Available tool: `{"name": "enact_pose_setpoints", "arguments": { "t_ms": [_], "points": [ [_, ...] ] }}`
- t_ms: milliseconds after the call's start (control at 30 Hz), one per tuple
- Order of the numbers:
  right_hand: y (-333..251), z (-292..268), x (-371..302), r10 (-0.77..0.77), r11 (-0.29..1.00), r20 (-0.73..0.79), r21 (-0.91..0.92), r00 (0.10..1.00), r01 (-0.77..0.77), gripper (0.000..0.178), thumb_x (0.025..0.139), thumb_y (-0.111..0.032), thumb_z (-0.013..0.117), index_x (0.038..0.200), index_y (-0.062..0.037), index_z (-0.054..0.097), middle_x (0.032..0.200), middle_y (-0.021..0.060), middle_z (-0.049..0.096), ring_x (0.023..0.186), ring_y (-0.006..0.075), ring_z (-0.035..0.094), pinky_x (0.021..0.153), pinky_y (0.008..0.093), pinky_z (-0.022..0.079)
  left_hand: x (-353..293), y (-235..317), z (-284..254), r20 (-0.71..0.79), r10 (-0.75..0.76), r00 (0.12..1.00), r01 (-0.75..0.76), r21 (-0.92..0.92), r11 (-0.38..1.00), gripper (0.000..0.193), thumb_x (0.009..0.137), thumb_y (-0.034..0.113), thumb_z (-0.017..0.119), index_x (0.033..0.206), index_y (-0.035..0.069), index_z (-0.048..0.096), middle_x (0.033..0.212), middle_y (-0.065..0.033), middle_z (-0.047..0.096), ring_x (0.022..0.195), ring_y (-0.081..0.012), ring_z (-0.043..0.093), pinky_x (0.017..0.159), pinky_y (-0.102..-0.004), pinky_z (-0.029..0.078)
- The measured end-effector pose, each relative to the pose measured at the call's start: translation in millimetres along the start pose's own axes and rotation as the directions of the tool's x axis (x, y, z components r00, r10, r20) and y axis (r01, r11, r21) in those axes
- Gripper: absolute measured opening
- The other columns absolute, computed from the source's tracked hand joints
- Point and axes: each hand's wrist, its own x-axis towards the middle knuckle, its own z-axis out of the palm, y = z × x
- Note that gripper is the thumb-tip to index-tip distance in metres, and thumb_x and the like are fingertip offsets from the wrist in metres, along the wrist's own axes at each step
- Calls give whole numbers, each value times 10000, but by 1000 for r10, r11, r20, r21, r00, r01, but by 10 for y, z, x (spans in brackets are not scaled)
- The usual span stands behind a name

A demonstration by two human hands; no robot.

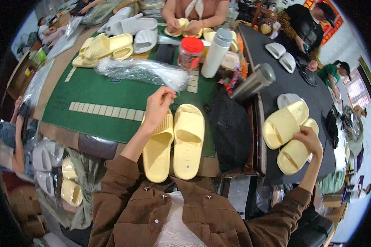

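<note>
A pair of pale yellow slide slippers lies side by side at the near edge of the green mat (123,90), toes away from me: the left slipper (156,152) and the right slipper (189,131). Over the left one's toe hovers my left hand (158,108), its fingertips pinched together; whatever they hold, if anything, is too small to make out. On the dark table to the right, my right hand (310,142) grips a yellow slipper (293,157) by its side. Another yellow slipper (278,127) rests against it, partly over a grey slipper (288,100).
Beyond the pair lie clear plastic bags (142,74), a red-lidded jar (190,52), a white bottle (217,53) and a steel tumbler (254,81). Stacked yellow slippers (105,46) and grey slippers (132,26) sit far left. Across the table a person's hands (191,28) hold small yellow slippers.
</note>
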Motion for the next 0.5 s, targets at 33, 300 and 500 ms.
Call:
{"name": "enact_pose_setpoints", "arguments": {
  "t_ms": [33, 300, 500],
  "points": [
    [73, 24, 2, -42, 994, -25, 98, 999, 44, 208, 816, -113, 708, 969, 24, 674, 835, 27, 671, 748, 99, 615, 670, 263, 496, 3, 61, -18, 4, 20, 1000, -20, 19, 1000, 76, 948, 16, 532, 985, 2, 597, 891, -85, 671, 768, -149, 638, 695, -284, 510],
    [289, 13, 69, -75, 990, -18, 120, 997, 76, 220, 804, -69, 676, 1002, 28, 666, 859, 11, 676, 764, 73, 613, 678, 231, 483, -789, 620, -131, 317, 331, 889, -446, 425, 788, 122, 884, 94, 624, 991, 37, 638, 862, -100, 607, 794, -258, 639, 692, -359, 521],
    [230, 79, 42, -101, 970, -30, 220, 994, 105, 287, 818, -67, 660, 1084, 42, 658, 905, 39, 695, 772, 94, 633, 714, 251, 508, -1302, 626, -113, 471, -6, 882, -405, 764, 502, 448, 872, 313, 657, 1266, 128, 549, 957, -122, 486, 838, -294, 603, 675, -394, 499]
  ]
}}
